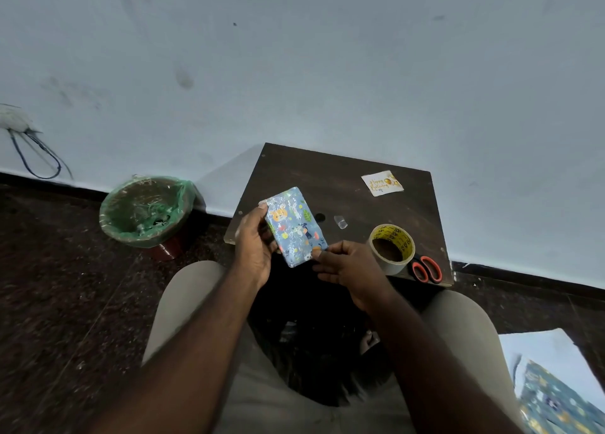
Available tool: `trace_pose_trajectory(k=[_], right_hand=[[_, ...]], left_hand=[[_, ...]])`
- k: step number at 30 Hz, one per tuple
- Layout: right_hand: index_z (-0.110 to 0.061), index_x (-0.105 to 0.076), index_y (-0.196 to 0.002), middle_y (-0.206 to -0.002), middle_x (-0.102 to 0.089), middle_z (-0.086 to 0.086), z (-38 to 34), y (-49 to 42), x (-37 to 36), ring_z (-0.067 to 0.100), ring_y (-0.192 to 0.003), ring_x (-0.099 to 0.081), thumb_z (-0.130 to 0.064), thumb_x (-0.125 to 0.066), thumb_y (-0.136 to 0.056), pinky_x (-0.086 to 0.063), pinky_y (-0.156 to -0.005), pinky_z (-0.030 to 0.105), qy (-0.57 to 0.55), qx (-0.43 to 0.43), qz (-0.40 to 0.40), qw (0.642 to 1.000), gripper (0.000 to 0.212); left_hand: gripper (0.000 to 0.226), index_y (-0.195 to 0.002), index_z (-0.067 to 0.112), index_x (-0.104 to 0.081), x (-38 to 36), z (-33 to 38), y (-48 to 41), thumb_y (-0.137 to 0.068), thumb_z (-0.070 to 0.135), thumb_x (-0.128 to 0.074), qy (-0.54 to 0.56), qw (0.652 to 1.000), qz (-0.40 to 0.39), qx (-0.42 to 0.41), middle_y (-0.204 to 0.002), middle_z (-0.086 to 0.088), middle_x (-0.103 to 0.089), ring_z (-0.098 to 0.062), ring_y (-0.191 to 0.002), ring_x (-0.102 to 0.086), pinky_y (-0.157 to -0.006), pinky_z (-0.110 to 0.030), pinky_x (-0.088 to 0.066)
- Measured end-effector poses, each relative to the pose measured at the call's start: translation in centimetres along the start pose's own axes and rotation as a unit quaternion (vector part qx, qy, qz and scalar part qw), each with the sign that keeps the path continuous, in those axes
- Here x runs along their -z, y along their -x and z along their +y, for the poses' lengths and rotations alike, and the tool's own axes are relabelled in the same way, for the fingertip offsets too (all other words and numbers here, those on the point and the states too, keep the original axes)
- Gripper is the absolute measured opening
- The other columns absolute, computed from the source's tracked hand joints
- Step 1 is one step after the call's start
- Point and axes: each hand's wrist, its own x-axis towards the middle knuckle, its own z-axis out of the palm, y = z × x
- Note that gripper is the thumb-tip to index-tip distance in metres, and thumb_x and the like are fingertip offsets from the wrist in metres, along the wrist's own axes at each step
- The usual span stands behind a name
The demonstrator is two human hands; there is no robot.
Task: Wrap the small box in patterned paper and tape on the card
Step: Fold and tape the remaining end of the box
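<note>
A small box (294,226) wrapped in blue paper with animal prints is held up over the near edge of a dark wooden table (327,171). My left hand (253,242) grips its left long edge, thumb near the top corner. At the box's lower right corner, my right hand (347,263) pinches it with thumb and fingers. A white "Happy Birthday" card (382,183) lies flat at the table's far right.
A roll of tape (392,247) and orange-handled scissors (425,268) sit at the table's near right. A small clear piece (340,221) lies mid-table. A green-lined bin (147,211) stands on the floor to the left. Spare patterned paper (556,397) lies at lower right.
</note>
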Motion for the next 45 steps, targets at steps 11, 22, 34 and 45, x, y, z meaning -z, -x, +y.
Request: trace_pose_trajectory(k=[11, 22, 34, 45], right_hand=[[-0.015, -0.068, -0.113, -0.098, -0.076, -0.002, -1.0, 0.2, -0.2, 0.006, -0.083, -0.072, -0.042, -0.074, -0.087, -0.056, -0.067, 0.023, 0.149, 0.039, -0.018, 0.988, 0.038], [-0.008, -0.059, -0.124, -0.114, -0.073, 0.008, -0.4, -0.6, 0.3, 0.024, -0.1, -0.073, -0.009, -0.079, -0.081, -0.058, -0.088, 0.04, 0.04, 0.001, -0.064, 0.997, 0.047], [-0.017, -0.052, -0.119, -0.115, -0.065, 0.002, -1.1, -0.9, 0.9, 0.018, -0.098, -0.069, 0.004, -0.084, -0.07, -0.061, -0.082, 0.04, 0.119, 0.074, 0.066, 0.988, 0.062], [-0.017, -0.04, -0.139, -0.136, -0.06, 0.002, -1.0, -1.7, 0.5, 0.018, -0.119, -0.06, 0.008, -0.064, -0.085, -0.047, -0.087, 0.024, 0.261, 0.134, 0.112, 0.95, 0.063]], left_hand=[[0.055, -0.119, 0.004, -0.066, -0.6, 0.3, 1.0, -0.077, 0.037, -0.077, 0.021, 1.0, 0.014, 0.012, -0.117, -0.022, -0.069, -0.042, -0.107, -0.067, -0.094, -0.066, -0.049], [0.03, -0.116, 0.003, -0.063, -0.8, -0.4, 1.3, -0.095, 0.025, -0.064, -0.081, 0.996, -0.023, -0.042, -0.102, -0.019, -0.071, -0.04, -0.094, -0.069, -0.079, -0.053, -0.06], [0.017, -0.11, 0.006, -0.07, -0.8, -0.7, 1.2, -0.097, 0.008, -0.059, -0.116, 0.987, -0.039, -0.107, -0.091, -0.002, -0.074, -0.015, -0.082, -0.068, -0.073, -0.029, -0.053], [0.012, -0.105, 0.009, -0.07, -1.0, -0.7, 2.6, -0.095, 0.011, -0.065, -0.22, 0.948, -0.088, -0.212, -0.094, 0.004, -0.073, -0.004, -0.087, -0.068, -0.073, -0.019, -0.053]])
